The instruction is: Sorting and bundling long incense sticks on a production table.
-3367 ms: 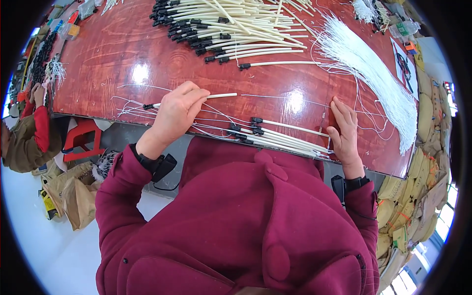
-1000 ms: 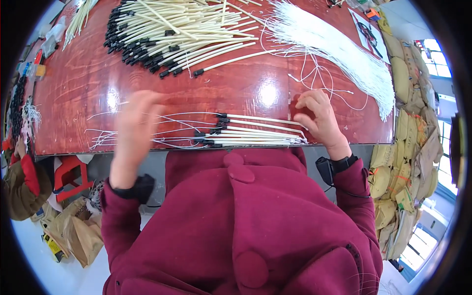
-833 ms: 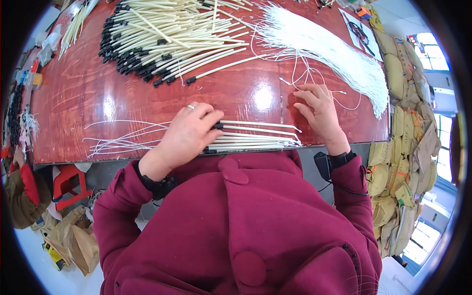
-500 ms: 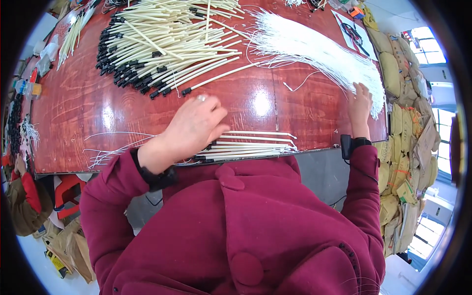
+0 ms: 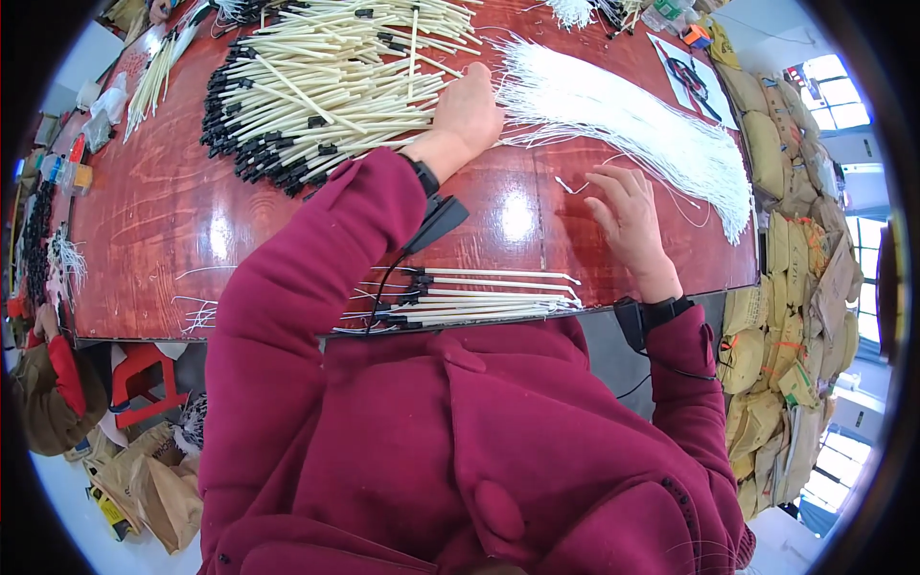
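My left hand (image 5: 468, 110) reaches over the right edge of a pile of cream tubes with black ends (image 5: 326, 96). Its back faces up and its fingertips are hidden, so I cannot see whether it grips a tube. My right hand (image 5: 625, 211) hovers at the near side of a bundle of thin white strings (image 5: 623, 125). Its fingers are bent, with the thumb apart from them. The end of a loose white string (image 5: 567, 185) lies by those fingertips. Along the table's near edge, several cream tubes (image 5: 489, 299) lie in a row with white strings through them.
The red-brown table (image 5: 144, 249) spans the view. A white sheet with a dark looped item (image 5: 692, 77) lies at the far right. Stacked sacks (image 5: 767, 326) stand beyond the right edge. At the lower left are a red stool (image 5: 144, 383) and another person's sleeve (image 5: 62, 369).
My left hand has gone up and right from the near row of tubes to the pile's right edge. My right hand has moved left from the string bundle to the loose string.
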The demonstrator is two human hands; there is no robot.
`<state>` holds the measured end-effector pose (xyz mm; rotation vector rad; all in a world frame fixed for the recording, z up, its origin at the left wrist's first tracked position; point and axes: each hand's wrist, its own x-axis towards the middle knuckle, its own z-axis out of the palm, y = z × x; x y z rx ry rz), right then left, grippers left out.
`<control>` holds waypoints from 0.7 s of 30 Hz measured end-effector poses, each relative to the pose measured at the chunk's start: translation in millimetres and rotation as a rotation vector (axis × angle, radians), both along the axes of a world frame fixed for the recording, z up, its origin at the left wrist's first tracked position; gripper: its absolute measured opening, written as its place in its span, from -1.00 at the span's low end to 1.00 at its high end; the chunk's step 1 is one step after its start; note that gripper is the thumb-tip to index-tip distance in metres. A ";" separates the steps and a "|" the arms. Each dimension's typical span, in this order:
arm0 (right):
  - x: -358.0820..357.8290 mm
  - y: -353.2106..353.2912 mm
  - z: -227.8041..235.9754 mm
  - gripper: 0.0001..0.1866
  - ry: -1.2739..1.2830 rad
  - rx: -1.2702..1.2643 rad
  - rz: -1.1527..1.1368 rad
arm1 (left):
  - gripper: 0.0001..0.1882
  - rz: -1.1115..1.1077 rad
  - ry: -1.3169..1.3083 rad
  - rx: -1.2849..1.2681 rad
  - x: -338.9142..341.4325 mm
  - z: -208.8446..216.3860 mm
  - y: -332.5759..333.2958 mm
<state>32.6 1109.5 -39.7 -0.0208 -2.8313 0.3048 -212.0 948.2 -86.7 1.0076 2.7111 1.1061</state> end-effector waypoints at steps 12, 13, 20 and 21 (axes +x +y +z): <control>-9.1 -34.2 -16.0 -0.44 0.021 -0.088 0.087 | -0.79 -0.215 -0.989 0.239 87.8 25.2 -130.9; -11.9 -36.3 -15.7 -0.41 0.012 -0.063 0.099 | -0.78 -0.211 -1.019 0.225 89.2 23.7 -134.0; -20.4 -43.0 -11.8 -0.36 0.030 0.001 0.135 | -0.78 -0.217 -1.011 0.295 90.7 29.4 -136.2; -19.8 -43.7 -9.8 -0.34 0.039 -0.033 0.143 | -0.77 -0.236 -0.994 0.306 91.5 31.3 -135.5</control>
